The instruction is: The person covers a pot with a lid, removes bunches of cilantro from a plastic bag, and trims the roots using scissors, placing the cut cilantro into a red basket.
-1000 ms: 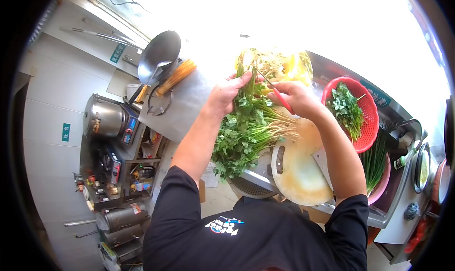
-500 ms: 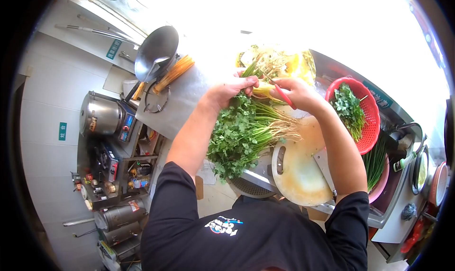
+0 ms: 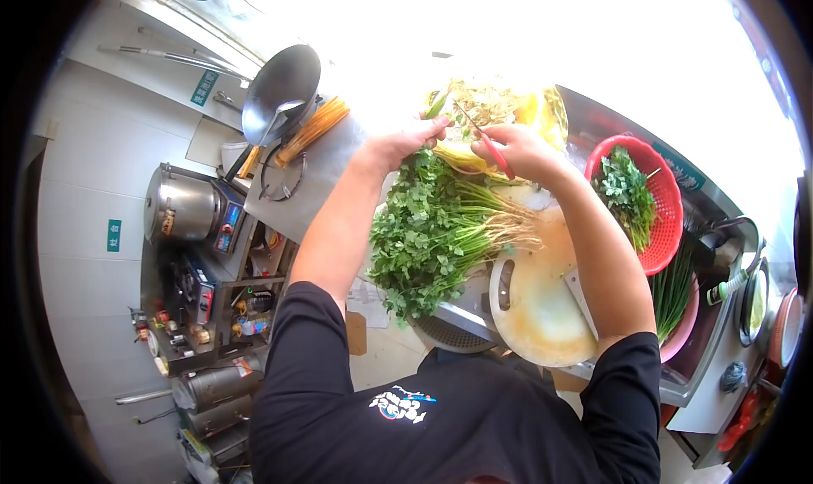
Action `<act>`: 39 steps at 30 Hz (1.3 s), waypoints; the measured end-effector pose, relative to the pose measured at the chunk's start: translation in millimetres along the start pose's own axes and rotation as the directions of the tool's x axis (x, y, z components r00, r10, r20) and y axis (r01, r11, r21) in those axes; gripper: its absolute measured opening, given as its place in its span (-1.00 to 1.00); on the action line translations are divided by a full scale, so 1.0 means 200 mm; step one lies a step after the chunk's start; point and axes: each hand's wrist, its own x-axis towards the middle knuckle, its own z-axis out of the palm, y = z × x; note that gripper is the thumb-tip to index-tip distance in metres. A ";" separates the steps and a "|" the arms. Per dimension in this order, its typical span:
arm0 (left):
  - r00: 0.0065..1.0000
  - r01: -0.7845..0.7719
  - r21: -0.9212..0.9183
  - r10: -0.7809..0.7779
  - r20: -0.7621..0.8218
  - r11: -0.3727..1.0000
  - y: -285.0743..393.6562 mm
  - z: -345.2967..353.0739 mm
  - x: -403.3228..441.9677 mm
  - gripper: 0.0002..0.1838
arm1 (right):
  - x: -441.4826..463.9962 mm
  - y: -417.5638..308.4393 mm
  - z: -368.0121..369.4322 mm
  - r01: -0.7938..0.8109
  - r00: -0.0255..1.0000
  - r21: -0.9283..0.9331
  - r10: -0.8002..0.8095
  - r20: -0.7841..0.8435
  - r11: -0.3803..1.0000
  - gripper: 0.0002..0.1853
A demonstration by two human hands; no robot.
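A pair of red-handled scissors [image 3: 500, 160] is gripped in my right hand [image 3: 522, 152], its thin blades pointing up and left toward my left hand [image 3: 411, 143]. Pinched in the fingers of my left hand is a small sprig of green herb [image 3: 436, 105], probably cilantro. Below both hands lies a large bunch of cilantro [image 3: 423, 238], leaves to the left and pale roots to the right. Just beyond the hands sits a yellow plastic bag [image 3: 552, 120] with pale root and stem trimmings [image 3: 487, 103] on it.
A round cutting board [image 3: 546, 315] lies near my body, with a cleaver blade [image 3: 582, 302] under my right forearm. Right of it, a red colander [image 3: 669, 221] holds cilantro, beside a pink basin [image 3: 684, 336] of long green stalks. On the left are a wok [image 3: 279, 82] and a steel pot [image 3: 182, 203].
My hands have drawn slightly apart, and the scissors have shifted a little left. The sprig at my left hand looks smaller, and the stems that spanned the hands no longer show there.
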 end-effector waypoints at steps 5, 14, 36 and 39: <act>0.925 -0.185 0.531 0.329 -0.189 0.827 0.02 0.15 -0.04 -0.71 | 0.04 0.01 0.04 0.111 0.993 -0.009 -0.112 -0.023 0.994 -0.47; 0.860 -0.086 0.785 0.444 -0.252 0.613 -0.08 0.16 0.04 -0.66 | 0.05 0.05 0.12 -0.012 0.997 0.102 0.020 -0.072 0.995 -0.62; 0.468 -0.873 0.418 0.667 0.579 0.251 0.21 1.81 0.21 -0.46 | -1.70 0.80 0.49 -0.131 0.816 0.907 0.563 -0.130 0.400 -0.61; 0.521 -0.854 0.204 0.780 0.346 0.479 0.23 1.57 0.13 -0.60 | -1.78 0.86 0.51 -0.123 0.804 0.897 0.573 -0.161 0.425 -0.62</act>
